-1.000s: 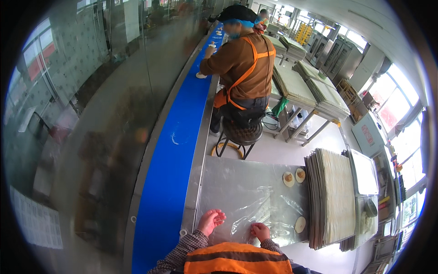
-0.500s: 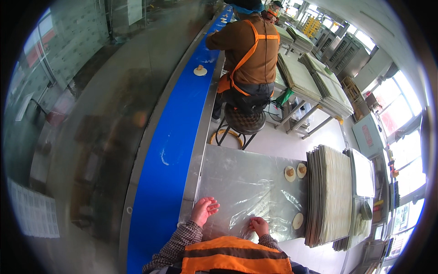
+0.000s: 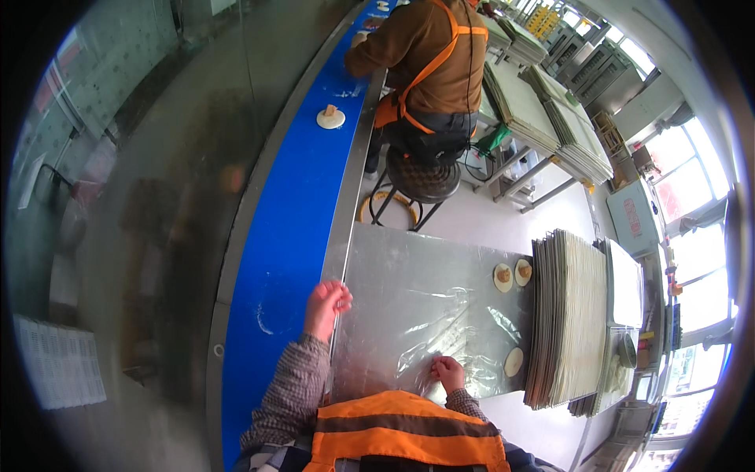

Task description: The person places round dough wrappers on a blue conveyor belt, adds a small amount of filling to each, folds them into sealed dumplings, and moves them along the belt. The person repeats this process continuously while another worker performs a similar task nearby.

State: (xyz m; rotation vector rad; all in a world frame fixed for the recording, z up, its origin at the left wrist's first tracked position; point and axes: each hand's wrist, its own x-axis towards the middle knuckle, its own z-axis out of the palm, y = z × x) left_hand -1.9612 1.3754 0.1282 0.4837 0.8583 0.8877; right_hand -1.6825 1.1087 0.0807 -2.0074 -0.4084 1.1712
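Observation:
My left hand [image 3: 324, 309] is over the right edge of the blue conveyor belt [image 3: 287, 236], fingers loosely bent and nothing seen in them. My right hand [image 3: 448, 374] rests low over the metal table [image 3: 377, 275], thumb and fingers pinched together; whatever is in them, if anything, is too small to make out. Clear plastic film [image 3: 440, 338] lies wrinkled on the table beside it. Further up the belt sits a round dough wrapper [image 3: 334, 122] with a lump of filling. On the table's right side are two filled wrappers, one of them [image 3: 503, 277] nearer me, and a plain wrapper [image 3: 513, 363].
A tall stack of thin trays [image 3: 570, 318] stands at the table's right edge. Ahead, a co-worker [image 3: 440, 71] in an orange apron sits on a round stool [image 3: 421, 177] by the belt. More stacked trays [image 3: 523, 106] lie on a rack beyond.
My left hand has moved forward and left, from the table to the belt's edge. The filled wrapper on the belt appears slightly nearer. My right hand has stayed nearly in place.

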